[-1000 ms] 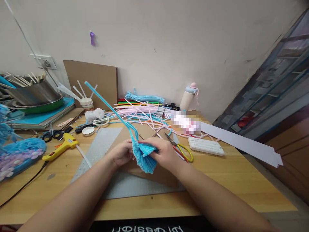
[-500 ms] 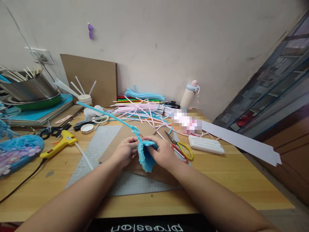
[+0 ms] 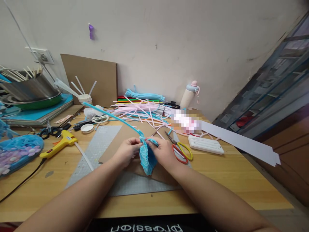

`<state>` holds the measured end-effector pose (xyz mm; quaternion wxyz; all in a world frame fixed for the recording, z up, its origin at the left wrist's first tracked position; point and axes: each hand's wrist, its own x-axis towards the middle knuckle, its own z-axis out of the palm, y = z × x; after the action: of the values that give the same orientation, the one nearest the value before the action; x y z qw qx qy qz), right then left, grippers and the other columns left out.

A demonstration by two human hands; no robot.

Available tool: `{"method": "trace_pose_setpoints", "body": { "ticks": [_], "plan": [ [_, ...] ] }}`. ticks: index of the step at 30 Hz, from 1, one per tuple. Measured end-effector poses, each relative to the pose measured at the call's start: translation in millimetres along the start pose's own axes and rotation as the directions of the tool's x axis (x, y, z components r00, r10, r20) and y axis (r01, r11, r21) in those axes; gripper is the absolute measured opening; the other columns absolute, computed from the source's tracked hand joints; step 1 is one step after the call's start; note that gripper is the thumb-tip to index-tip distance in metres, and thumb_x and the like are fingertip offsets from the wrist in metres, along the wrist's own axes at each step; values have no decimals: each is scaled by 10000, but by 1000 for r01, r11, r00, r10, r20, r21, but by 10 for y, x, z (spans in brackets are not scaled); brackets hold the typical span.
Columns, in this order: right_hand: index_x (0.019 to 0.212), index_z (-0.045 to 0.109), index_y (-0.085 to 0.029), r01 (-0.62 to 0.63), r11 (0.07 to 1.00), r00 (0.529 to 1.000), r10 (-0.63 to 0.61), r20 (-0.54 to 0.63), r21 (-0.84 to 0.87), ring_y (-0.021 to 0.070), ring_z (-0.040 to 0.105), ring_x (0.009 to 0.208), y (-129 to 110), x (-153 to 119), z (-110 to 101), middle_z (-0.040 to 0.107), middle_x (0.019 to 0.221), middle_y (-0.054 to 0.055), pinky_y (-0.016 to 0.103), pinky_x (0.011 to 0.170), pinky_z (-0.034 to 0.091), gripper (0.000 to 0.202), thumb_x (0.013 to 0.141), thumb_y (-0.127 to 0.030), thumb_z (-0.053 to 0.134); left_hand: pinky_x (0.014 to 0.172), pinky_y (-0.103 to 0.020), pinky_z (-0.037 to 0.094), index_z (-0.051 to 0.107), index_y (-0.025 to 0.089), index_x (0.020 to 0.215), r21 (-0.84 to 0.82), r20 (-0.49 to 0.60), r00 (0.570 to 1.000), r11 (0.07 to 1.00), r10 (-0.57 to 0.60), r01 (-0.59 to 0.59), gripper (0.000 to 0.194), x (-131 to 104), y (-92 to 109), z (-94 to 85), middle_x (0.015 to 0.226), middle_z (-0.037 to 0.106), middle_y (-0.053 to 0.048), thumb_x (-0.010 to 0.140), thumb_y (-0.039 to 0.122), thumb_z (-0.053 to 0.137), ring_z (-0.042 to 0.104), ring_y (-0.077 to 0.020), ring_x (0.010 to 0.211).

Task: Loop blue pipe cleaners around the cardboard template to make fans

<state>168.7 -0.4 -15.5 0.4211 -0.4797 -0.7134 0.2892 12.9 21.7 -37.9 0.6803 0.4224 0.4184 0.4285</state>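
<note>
A small blue piece made of pipe cleaners (image 3: 146, 159), fuzzy and folded into a hollow shape, is held up between both hands above a brown cardboard sheet (image 3: 113, 146). From its top a long blue pipe-cleaner end (image 3: 116, 118) sticks out toward the upper left. My left hand (image 3: 126, 151) is closed, its thumb and fingertips pinching the top left edge of the piece. My right hand (image 3: 162, 151) grips the right side, with some fingers hidden behind or inside it. Scissors with red and yellow handles (image 3: 182, 151) lie just right of my right hand.
Under the cardboard lies a grey cutting mat (image 3: 87, 151). A yellow glue gun (image 3: 60, 145) with a glue stick rests at left, near a blue flowered piece (image 3: 21, 151). Pipe cleaners (image 3: 140, 108) are heaped at the back. At right are a white device (image 3: 206, 144) and a bottle (image 3: 189, 95).
The blue piece has turned slightly between my hands, showing more of its ridged side. The long free end has swung a little to the right and down. Both hands keep their hold.
</note>
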Motion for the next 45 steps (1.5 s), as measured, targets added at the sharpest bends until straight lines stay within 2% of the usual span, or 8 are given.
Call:
{"method": "trace_pose_setpoints", "body": {
  "ticks": [4, 7, 13, 20, 30, 35, 39, 45],
  "plan": [
    [919, 669, -232, -16, 999, 999, 14, -48, -51, 176, 593, 728, -25, 4, 26, 678, 813, 23, 248, 636, 403, 237, 822, -306, 466, 492, -201, 370, 602, 140, 595, 289, -210, 939, 935, 273, -207, 124, -16, -12, 105, 555, 569, 1, 595, 241, 674, 499, -109, 518],
    [951, 658, -228, -23, 1000, 999, 23, -23, -5, 179, 594, 784, 1, 18, 31, 674, 864, 21, 252, 667, 415, 240, 813, -265, 465, 462, -193, 344, 582, 151, 555, 334, -262, 910, 915, 321, -226, 115, -24, 2, 125, 513, 541, 16, 585, 224, 665, 473, -102, 491],
    [1066, 593, -205, -85, 955, 983, 34, 179, 285, 194, 579, 933, 179, 88, 18, 630, 1045, 50, 329, 834, 432, 333, 753, -315, 570, 365, -189, 301, 541, 154, 614, 81, -198, 971, 990, 134, -120, 222, -23, 29, 43, 451, 501, 40, 583, 320, 685, 431, -79, 361],
    [1038, 582, -171, -78, 951, 971, 4, 240, 301, 187, 584, 872, 204, 86, 21, 641, 965, 50, 326, 806, 436, 350, 717, -306, 618, 348, -186, 296, 526, 144, 640, -60, -116, 993, 997, 34, -41, 224, 12, 37, -43, 427, 483, 48, 503, 187, 698, 458, -88, 353],
    [825, 656, -205, -39, 989, 999, 39, -7, -140, 187, 588, 733, 162, 60, 46, 667, 803, 32, 290, 656, 426, 177, 788, -256, 491, 379, -191, 348, 547, 149, 673, -129, -147, 989, 991, 2, -21, 180, -13, -7, 37, 463, 526, 43, 539, 181, 662, 474, -80, 369],
    [990, 614, -211, -20, 1000, 992, 17, 127, 23, 185, 596, 841, 135, 71, 28, 656, 944, 33, 294, 739, 447, 261, 740, -271, 572, 352, -184, 308, 543, 139, 634, -113, -151, 988, 994, -19, 2, 181, 0, 8, -1, 412, 495, 48, 505, 146, 668, 436, -75, 331],
    [1100, 568, -210, -13, 991, 993, -2, 118, 132, 181, 585, 914, 134, 75, 8, 632, 1041, 38, 299, 799, 440, 368, 744, -302, 586, 357, -180, 298, 557, 127, 625, -101, -122, 992, 995, -33, 21, 183, -2, 6, -9, 429, 515, 35, 489, 121, 678, 424, -63, 331],
    [896, 655, -237, 13, 976, 1000, -7, 29, -219, 170, 601, 726, 123, 21, 23, 678, 799, 12, 251, 633, 426, 205, 821, -290, 472, 453, -210, 399, 568, 129, 664, -113, -142, 989, 993, -46, 30, 198, 14, -103, 46, 500, 564, 16, 520, 183, 694, 500, -85, 419]
  ]
}}
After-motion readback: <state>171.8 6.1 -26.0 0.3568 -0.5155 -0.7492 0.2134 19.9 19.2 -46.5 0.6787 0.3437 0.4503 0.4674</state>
